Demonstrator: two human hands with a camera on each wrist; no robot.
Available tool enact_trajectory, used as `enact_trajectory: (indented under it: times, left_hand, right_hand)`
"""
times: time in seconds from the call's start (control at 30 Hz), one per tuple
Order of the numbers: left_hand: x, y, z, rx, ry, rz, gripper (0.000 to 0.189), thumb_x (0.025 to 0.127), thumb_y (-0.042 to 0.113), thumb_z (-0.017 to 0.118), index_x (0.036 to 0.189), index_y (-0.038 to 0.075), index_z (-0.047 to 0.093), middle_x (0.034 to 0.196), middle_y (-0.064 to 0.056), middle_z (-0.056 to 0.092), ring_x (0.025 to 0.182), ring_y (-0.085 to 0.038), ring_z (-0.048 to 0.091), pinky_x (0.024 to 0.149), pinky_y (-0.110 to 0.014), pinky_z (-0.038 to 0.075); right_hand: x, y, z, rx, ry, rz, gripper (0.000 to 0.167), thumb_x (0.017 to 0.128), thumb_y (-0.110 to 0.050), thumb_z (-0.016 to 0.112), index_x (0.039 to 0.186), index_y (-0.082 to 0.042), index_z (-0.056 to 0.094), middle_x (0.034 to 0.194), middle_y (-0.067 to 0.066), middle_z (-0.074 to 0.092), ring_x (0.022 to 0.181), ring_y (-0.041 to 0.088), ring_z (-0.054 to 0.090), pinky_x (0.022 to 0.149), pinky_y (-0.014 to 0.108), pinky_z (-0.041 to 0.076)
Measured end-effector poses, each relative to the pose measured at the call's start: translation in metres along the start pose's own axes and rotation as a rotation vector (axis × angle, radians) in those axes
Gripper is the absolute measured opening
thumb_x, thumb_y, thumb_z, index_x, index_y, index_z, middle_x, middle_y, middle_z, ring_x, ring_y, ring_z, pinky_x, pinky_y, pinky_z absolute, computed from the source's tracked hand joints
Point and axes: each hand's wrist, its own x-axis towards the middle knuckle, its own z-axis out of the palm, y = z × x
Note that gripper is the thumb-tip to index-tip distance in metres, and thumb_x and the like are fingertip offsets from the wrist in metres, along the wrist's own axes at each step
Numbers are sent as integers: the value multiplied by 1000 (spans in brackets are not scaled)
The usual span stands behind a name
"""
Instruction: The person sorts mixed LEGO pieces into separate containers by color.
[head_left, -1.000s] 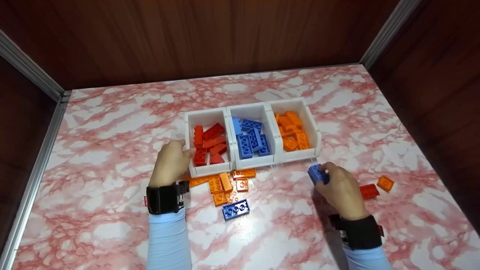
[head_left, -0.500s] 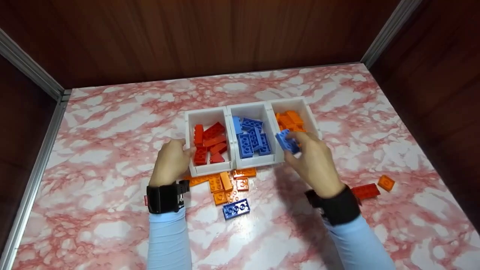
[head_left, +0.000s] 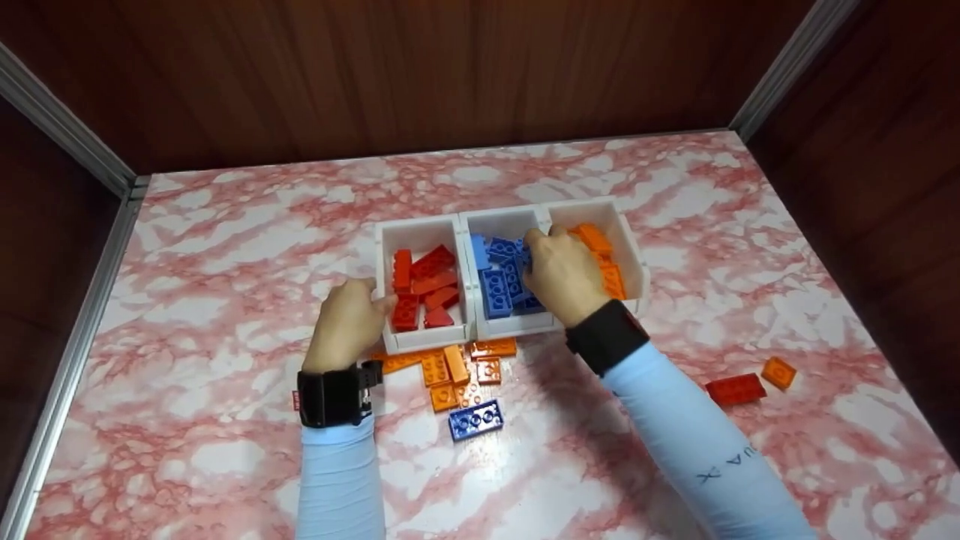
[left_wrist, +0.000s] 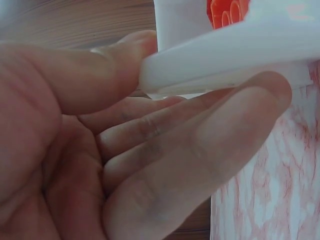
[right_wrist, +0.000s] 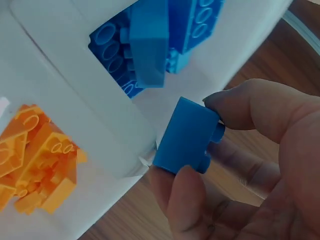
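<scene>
My left hand (head_left: pixel 345 322) holds the left side of the left white bin (head_left: pixel 427 340), its thumb and fingers on either side of the rim (left_wrist: pixel 200 65) in the left wrist view. Red bricks (head_left: pixel 433 282) lie in that bin. Over the middle white bin (head_left: pixel 517 324), among whose contents are blue bricks (head_left: pixel 496 292), is my right hand (head_left: pixel 566 274). Between thumb and fingers it pinches a blue toy brick (right_wrist: pixel 185 137), studs turned toward the palm. The hand partly covers the right bin (head_left: pixel 634 262) with orange bricks (head_left: pixel 611 279).
In front of the bins lie several loose orange bricks (head_left: pixel 434 369) and a dark blue brick (head_left: pixel 476 420). Farther right are a red brick (head_left: pixel 736 389) and a small orange brick (head_left: pixel 780 373). Dark wooden panels (head_left: pixel 450 75) wall the marbled table at the back and sides.
My right hand has carried the blue brick up and left, from the table in front of the right bin to over the middle bin. My left hand has kept its place at the left bin.
</scene>
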Motion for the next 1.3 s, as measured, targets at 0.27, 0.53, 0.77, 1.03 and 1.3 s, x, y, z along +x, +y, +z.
enact_trajectory:
  times: [0.27, 0.53, 0.77, 1.03, 1.3]
  left_hand:
    - [0, -1, 1, -3, -2, -3, 36, 100, 20, 60, 122, -8, 62, 94, -18, 64, 83, -31, 58, 80, -42, 49]
    - [0, -1, -3, -1, -3, 12, 44, 100, 19, 60, 130, -13, 56, 122, -27, 63, 106, -37, 61, 95, -48, 47]
    - [-1, -1, -3, -1, -19, -4, 46, 101, 19, 58, 134, -13, 52, 132, -29, 56, 113, -38, 59, 99, -49, 45]
    - [-2, -1, -3, 10, -23, -8, 45, 101, 20, 58, 133, -12, 54, 129, -28, 59, 102, -35, 60, 94, -48, 47]
    - [-1, 0, -2, 10, -23, -2, 44, 101, 20, 58, 132, -11, 55, 123, -27, 62, 92, -31, 59, 90, -45, 49]
  right_hand:
    - [-3, 2, -3, -78, 37, -8, 26, 90, -26, 72, 105, -5, 71, 97, 20, 64, 77, 36, 63, 59, 49, 53]
    - [-25, 34, -18, 95, 209, -41, 21, 88, -13, 70, 104, -1, 73, 99, 19, 67, 84, 38, 64, 69, 49, 52]
    - [-57, 75, -31, 157, 218, 31, 22, 88, -10, 69, 108, -1, 72, 95, 19, 67, 75, 35, 63, 63, 48, 50]
    - [-95, 118, -30, 163, 192, 118, 22, 91, -13, 68, 109, -1, 72, 93, 22, 67, 76, 36, 62, 61, 50, 48]
    - [-133, 164, -19, 182, 106, 299, 27, 94, -20, 64, 114, -3, 70, 98, 24, 68, 76, 38, 63, 62, 48, 46]
